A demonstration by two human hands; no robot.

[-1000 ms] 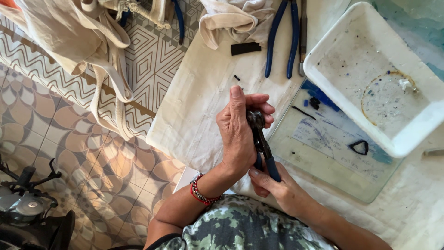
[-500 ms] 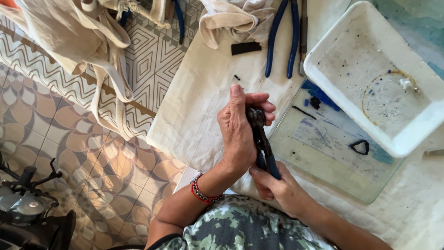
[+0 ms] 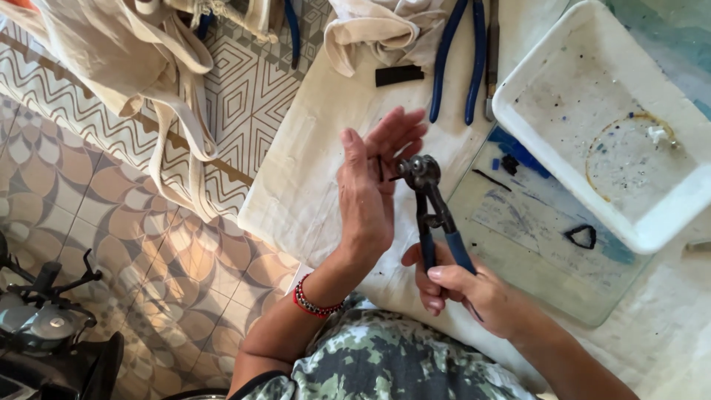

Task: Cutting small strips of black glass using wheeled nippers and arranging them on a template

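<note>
Blue-handled nippers (image 3: pixel 437 222) with a dark grey head, a red beaded bracelet (image 3: pixel 315 305), a green camouflage shirt (image 3: pixel 385 370), a white tray (image 3: pixel 615 118) speckled with dark flecks, larger blue-handled pliers (image 3: pixel 459 59), cream cloth (image 3: pixel 311 178), and floor tiles (image 3: pixel 148 244) patterned in brown and grey scallops.

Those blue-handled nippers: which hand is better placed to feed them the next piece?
Probably the left hand. It is open beside the head of the nippers, fingers free. The right hand is wrapped around the handles, so it is occupied.
</note>
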